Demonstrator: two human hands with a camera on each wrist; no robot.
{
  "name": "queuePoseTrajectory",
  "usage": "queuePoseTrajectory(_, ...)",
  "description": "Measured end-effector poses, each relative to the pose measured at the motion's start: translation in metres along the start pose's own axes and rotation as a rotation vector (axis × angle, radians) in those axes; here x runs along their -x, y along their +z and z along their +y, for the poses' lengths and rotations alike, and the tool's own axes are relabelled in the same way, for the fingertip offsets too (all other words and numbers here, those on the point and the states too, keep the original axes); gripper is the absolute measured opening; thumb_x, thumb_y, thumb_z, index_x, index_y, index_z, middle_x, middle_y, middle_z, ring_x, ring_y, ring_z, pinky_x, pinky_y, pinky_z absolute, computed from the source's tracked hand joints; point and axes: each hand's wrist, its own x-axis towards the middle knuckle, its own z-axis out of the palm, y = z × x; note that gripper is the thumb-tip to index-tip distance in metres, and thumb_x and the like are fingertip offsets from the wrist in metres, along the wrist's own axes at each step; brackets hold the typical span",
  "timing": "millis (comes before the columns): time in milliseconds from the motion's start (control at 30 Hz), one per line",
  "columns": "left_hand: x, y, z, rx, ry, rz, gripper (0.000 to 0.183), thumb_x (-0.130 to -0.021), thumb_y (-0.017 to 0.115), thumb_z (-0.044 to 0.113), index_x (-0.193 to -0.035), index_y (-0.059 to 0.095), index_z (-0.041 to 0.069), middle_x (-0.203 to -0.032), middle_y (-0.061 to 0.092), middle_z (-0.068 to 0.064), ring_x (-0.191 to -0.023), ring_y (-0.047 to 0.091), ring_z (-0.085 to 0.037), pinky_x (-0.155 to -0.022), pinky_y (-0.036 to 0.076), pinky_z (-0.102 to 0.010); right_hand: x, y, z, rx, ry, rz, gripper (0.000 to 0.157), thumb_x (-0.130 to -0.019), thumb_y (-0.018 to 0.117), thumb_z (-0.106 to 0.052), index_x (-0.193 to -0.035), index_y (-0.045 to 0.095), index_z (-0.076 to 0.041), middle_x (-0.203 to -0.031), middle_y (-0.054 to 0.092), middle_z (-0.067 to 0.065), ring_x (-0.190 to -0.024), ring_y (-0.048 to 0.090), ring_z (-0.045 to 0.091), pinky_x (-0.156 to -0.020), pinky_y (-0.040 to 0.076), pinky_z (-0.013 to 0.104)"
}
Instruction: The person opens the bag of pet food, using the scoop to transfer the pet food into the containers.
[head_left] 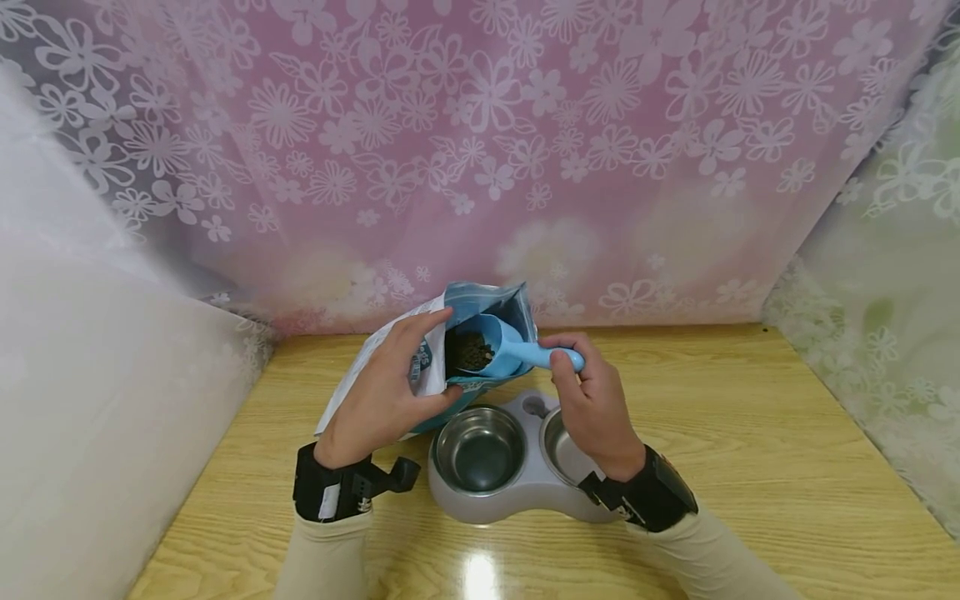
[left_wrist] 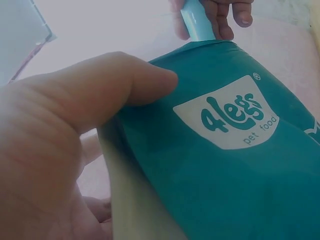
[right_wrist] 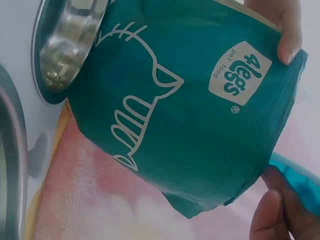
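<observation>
My left hand [head_left: 390, 379] grips a teal and white pet food bag [left_wrist: 225, 175] near its mouth, thumb on the front and fingers over the other side. The bag leans with its opening facing right. In my right hand [head_left: 596, 392] is the handle of a light blue scoop [head_left: 512, 350], held between thumb and fingers. The scoop's cup sits within the bag's mouth, with dark brown kibble [head_left: 471, 352] showing in it. Just below the bag stands a grey double bowl stand [head_left: 517, 500]; its left steel bowl [head_left: 480, 450] shows no kibble, and my right hand partly covers the right steel bowl [head_left: 558, 450].
The stand rests on a light wood-grain table [head_left: 750, 467]. A pink flowered curtain [head_left: 480, 167] hangs behind the table's back edge. Pale cloth walls [head_left: 97, 375] close in the left side, and a greenish flowered cloth [head_left: 900, 317] the right.
</observation>
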Motion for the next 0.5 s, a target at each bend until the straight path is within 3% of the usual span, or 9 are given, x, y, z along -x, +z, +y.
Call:
queuePoseTrajectory(300, -0.001, 0.000, 0.001, -0.002, -0.002, 0.004, 0.087, -0.078, 0.077, 0.037, -0.150, 0.029, 0.034, -0.145, 0.034, 0.007, -0.125, 0.038, -0.015, -0.097, 0.040, -0.038, -0.003, -0.004, 0.007, -0.028, -0.009, 0.050, 0.017, -0.102, 0.045, -0.005, -0.112, 0.057, 0.002, -0.068, 0.041, 0.006, -0.055, 0.035, 0.014, -0.049, 0.031, 0.027)
queuePoseTrajectory(500, -0.001, 0.000, 0.001, -0.008, -0.005, 0.007, 0.087, -0.078, 0.077, 0.037, -0.150, 0.028, 0.035, -0.145, 0.033, 0.008, -0.127, 0.037, -0.014, -0.099, 0.038, -0.039, -0.006, -0.006, 0.027, -0.135, 0.028, 0.097, 0.022, -0.104, 0.043, -0.009, -0.115, 0.057, 0.004, -0.085, 0.050, 0.011, -0.071, 0.043, 0.016, -0.065, 0.040, 0.025)
